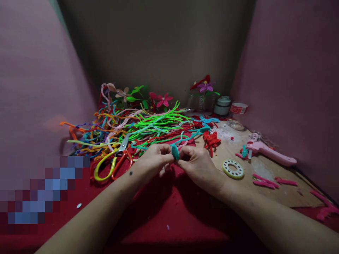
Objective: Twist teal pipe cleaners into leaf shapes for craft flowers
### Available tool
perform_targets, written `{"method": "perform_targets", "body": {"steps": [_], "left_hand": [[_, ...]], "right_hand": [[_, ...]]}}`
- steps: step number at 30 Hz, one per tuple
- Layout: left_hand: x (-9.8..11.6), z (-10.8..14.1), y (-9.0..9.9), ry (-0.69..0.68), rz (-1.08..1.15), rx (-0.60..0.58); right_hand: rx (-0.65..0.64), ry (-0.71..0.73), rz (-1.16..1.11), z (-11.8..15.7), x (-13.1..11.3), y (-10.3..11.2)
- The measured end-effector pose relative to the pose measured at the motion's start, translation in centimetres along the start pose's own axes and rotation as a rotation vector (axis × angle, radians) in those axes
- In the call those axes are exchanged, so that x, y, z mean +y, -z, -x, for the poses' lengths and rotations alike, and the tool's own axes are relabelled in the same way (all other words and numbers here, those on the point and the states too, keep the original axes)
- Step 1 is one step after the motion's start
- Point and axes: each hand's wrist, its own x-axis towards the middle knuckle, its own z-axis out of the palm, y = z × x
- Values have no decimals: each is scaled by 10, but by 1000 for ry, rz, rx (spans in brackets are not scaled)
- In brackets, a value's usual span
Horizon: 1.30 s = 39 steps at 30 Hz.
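Between my two hands, just above the red cloth [169, 211], is a small teal petal shaped from pipe cleaner [175, 151]. My left hand [153, 158] pinches it from the left with thumb and forefinger. From the other side, my right hand [198, 164] grips its lower right edge, fingers curled. Right behind my hands lies a big heap of pipe cleaners [159, 123], bright green on top. Scissors [116, 158] with a yellow and an orange handle rest left of my left hand, blades pointing away from me.
On the cardboard [249, 190] at right lie a pink glue gun [272, 151], a round holed disc [233, 169], red pieces [212, 139] and pink pieces [265, 181]. Pipe-cleaner flowers [164, 100], a lidded jar [222, 106] and a red-white cup [238, 108] stand behind.
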Motion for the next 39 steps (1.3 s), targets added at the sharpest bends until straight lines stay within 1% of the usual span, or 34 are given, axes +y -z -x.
{"method": "perform_targets", "body": {"steps": [4,7,11,15,17,21,23,25,28,31,34,36,39], "left_hand": [[-2,-1,-1,36,53,13],[-3,-1,-4,45,83,28],[-6,-2,-8,41,176,6],[-9,-4,-7,23,159,-43],[-9,-5,-6,51,163,-55],[-8,-4,-5,151,233,-90],[-7,-3,-6,174,251,-103],[-6,-2,-7,178,252,-121],[-7,-1,-6,160,234,-142],[-10,-2,-3,138,222,-157],[-12,-2,1,85,224,-206],[-12,-2,5,49,207,-229],[-11,-2,11,17,181,-250]], "right_hand": [[-51,-72,-62,0,-1,-1],[-28,-92,-20,1,0,-3],[-5,-47,98,3,1,-5],[36,-32,200,2,2,-2],[45,-14,227,1,3,-1],[58,35,320,2,5,-2],[52,50,345,3,5,-3],[39,29,333,4,4,-3],[6,-76,225,1,2,-2],[-48,-231,49,-2,0,0],[-105,-378,-146,-5,-1,2],[-141,-424,-281,-5,0,3],[-169,-418,-449,-4,1,4]]}}
